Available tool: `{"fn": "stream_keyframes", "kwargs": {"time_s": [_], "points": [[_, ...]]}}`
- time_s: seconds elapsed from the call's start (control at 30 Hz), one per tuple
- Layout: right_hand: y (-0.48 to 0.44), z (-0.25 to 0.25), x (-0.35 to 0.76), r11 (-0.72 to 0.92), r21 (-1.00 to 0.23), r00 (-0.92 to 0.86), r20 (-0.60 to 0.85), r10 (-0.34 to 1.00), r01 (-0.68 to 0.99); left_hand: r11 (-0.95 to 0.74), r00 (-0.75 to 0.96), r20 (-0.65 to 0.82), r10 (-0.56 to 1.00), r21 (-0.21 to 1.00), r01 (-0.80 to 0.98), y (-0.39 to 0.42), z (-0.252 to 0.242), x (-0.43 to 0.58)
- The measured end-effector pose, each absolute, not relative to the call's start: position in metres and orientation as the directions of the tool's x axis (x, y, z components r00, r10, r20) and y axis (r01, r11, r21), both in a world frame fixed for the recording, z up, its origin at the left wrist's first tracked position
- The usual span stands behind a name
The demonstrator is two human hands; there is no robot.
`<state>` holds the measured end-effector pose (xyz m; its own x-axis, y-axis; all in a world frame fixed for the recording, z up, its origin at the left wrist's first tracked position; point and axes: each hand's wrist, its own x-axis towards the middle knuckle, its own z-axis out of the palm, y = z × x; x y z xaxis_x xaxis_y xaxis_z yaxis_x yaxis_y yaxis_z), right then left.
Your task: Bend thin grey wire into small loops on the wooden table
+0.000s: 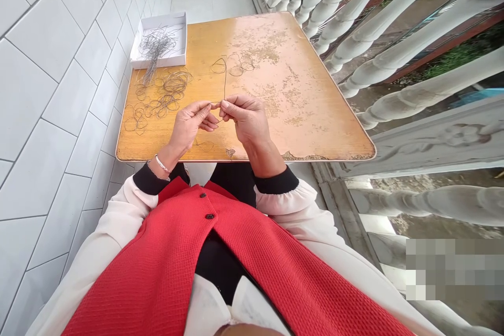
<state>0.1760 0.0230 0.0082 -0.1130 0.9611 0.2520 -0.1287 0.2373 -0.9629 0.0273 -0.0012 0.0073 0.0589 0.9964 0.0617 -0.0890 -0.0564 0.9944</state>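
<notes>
Between my two hands runs a thin dark wire or cord [225, 81], bent into a loop, with one end standing up from my fingers. My left hand [191, 122] pinches it between thumb and forefinger, the other fingers loosely curled. Close beside it, my right hand [247, 115] pinches the same strand with thumb and forefinger. Both hands hover over the near part of the worn wooden table [307, 115]. Several looped strands [169, 92] lie to the left of my left hand. Beyond my right hand are more loose loops [240, 64]. Whether the strand is wire or cord I cannot tell.
At the table's far left corner stands a white box [180, 37] with a tangled bundle of thin strands [155, 50] hanging over its front edge. A white tiled wall [71, 84] runs along the left. White balusters [378, 58] line the right side.
</notes>
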Motion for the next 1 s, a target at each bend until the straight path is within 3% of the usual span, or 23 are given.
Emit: {"fn": "stream_keyframes", "kwargs": {"time_s": [0.2, 0.43, 0.83, 0.93, 1.0], "points": [[0.022, 0.009, 0.175, 0.198, -0.958, -0.097, 0.222, 0.970, -0.207, -0.062, 0.056, 0.062, 0.996, 0.998, -0.001, -0.003, 0.017, 0.023], [0.021, 0.009, 0.176, 0.210, -0.969, -0.126, 0.227, 0.966, -0.133, -0.109, 0.053, 0.105, 0.993, 0.991, 0.075, 0.004, 0.033, 0.011], [0.023, 0.006, 0.176, 0.226, -0.948, -0.132, 0.260, 0.957, -0.225, -0.128, 0.063, 0.125, 0.990, 0.991, 0.047, 0.003, 0.024, 0.021], [0.023, 0.005, 0.178, 0.198, -0.962, -0.149, 0.227, 0.963, -0.186, -0.205, 0.010, 0.205, 0.979, 0.968, 0.144, 0.014, 0.023, 0.010], [0.022, 0.006, 0.179, 0.178, -0.970, -0.160, 0.204, 0.966, -0.164, -0.317, -0.034, 0.338, 0.940, 0.908, 0.273, 0.026, 0.029, 0.000]]}}
